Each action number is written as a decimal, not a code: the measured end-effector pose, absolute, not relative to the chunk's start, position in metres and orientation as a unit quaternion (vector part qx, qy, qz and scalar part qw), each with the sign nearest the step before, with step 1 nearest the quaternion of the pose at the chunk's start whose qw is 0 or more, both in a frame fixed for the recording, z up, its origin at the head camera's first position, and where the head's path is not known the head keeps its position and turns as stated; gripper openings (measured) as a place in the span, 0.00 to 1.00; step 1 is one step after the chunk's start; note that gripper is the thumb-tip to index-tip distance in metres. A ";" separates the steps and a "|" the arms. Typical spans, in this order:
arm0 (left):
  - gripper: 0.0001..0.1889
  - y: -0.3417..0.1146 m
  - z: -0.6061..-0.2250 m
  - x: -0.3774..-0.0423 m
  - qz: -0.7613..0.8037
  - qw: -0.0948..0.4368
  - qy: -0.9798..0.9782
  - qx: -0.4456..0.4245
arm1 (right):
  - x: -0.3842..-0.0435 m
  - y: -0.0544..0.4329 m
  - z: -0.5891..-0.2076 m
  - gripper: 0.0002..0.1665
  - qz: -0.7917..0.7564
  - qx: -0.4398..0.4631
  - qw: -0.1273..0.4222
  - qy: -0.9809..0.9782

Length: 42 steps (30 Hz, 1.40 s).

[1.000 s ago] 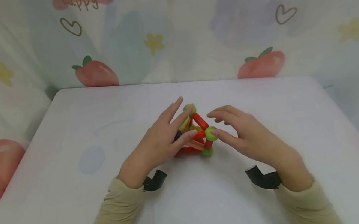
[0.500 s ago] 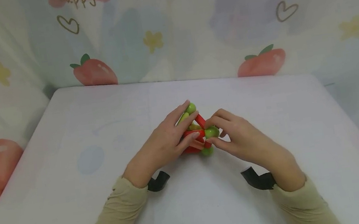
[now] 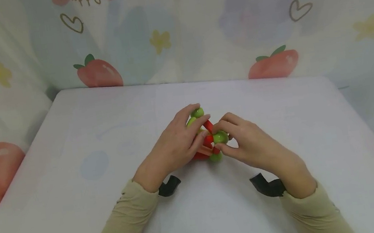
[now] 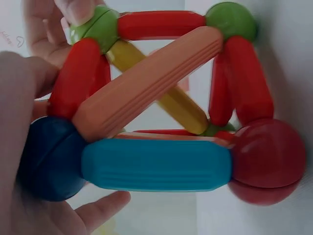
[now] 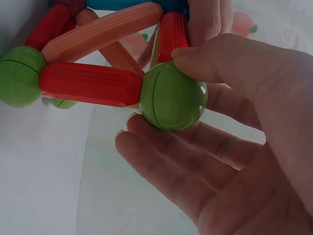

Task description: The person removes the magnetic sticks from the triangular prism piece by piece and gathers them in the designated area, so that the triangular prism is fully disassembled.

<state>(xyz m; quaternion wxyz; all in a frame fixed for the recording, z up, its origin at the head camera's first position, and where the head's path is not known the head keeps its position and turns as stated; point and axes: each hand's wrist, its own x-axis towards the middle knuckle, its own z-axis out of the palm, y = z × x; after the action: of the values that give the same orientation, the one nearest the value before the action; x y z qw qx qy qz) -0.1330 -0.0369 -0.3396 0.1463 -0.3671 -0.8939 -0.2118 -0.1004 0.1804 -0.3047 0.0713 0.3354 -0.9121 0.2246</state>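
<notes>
So there's this white worktop (image 3: 63, 231), and the left hand (image 3: 173, 146) has its fingers bent over one side of a stick-and-ball toy (image 3: 208, 140) sitting around the middle, while the right hand (image 3: 255, 141) has thumb and fingers drawn in, pinching one corner. I'd brace with the left and nudge gently so no joint pops. Boxy see-through frame, ribbed orange stick (image 4: 149, 81), shorter teal stick (image 4: 156, 165), glossy dark blue ball (image 4: 53, 159), red ball (image 4: 268, 161), and that pinched green ball (image 5: 173, 96) with a seam.

Left forearm (image 3: 121, 223) and right forearm (image 3: 317, 215) angle inward from the bottom edge, wrists apart. The left hand (image 3: 174, 143) grips with bent fingers, some seemingly hidden; the right hand (image 3: 250, 135) pinches between thumb and curved fingers.
</notes>
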 end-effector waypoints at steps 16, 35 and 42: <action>0.21 -0.037 -0.342 -0.133 -0.200 0.152 -0.893 -0.374 | -0.104 0.180 -0.308 0.18 0.237 0.342 0.075 -0.906; 0.22 -0.035 -0.340 -0.132 -0.195 0.139 -0.900 -0.364 | -0.105 0.181 -0.306 0.14 0.263 0.329 0.058 -0.905; 0.22 -0.035 -0.340 -0.131 -0.194 0.142 -0.901 -0.361 | -0.102 0.177 -0.305 0.14 0.244 0.322 0.055 -0.913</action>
<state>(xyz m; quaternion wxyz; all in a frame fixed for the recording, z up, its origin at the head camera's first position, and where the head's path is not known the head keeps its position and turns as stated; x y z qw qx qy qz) -0.1311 -0.0351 -0.3403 0.1419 -0.3611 -0.9010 -0.1940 -0.1023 0.1773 -0.3048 0.0547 0.3216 -0.9134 0.2436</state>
